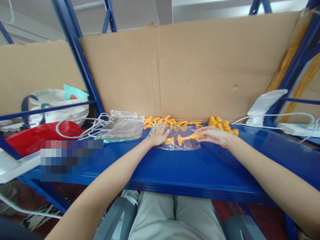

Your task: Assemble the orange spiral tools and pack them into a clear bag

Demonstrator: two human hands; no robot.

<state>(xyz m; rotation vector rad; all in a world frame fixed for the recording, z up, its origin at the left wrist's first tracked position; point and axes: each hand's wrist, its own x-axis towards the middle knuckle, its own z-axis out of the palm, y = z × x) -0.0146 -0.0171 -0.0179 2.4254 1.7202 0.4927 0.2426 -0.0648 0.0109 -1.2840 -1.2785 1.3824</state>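
My left hand lies flat with its fingers stretched out over the left part of a clear plastic bag. Between the fingers of my right hand is the end of an orange T-shaped plastic piece, held over the bag. A short orange cylinder-like piece shows beside my left hand, at the bag. Several round orange rings appear just behind. Orange branching pieces lie in a row along the cardboard, and a pile of knobbly orange pieces sits behind my right hand.
A stack of clear bags with colourful edges lies left on the blue table. White cables, a red bag and a white cloth bag are farther left. Cardboard stands behind; a white pouch is right.
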